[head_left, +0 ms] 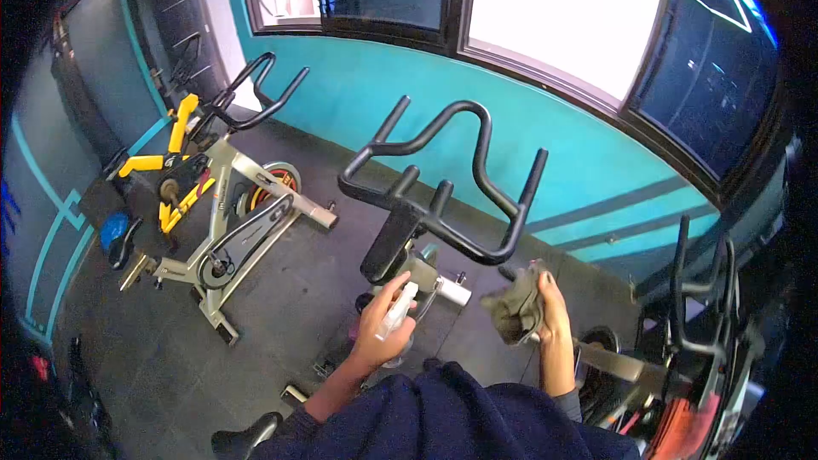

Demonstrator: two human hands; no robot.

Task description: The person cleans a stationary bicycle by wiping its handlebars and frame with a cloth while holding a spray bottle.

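Note:
My left hand [375, 336] is wrapped around a spray bottle, whose white trigger head [397, 312] shows between thumb and fingers. The bottle's body is mostly hidden by the hand. In my right hand [555, 311] a crumpled grey-green cloth [515, 305] is gripped, hanging to the left of the fingers. Just beyond both hands stands an exercise bike with black looped handlebars [482, 149]. Its dark centre post cover [391, 243] rises above my left hand, and the two hands are apart from the bars.
A silver exercise bike [223, 204] stands at the left, with a yellow-framed bike [175, 175] behind it. More black handlebars [688, 290] and an orange-red item [684, 426] are at the right. A teal wall [579, 145] with windows [562, 17] bounds the far side.

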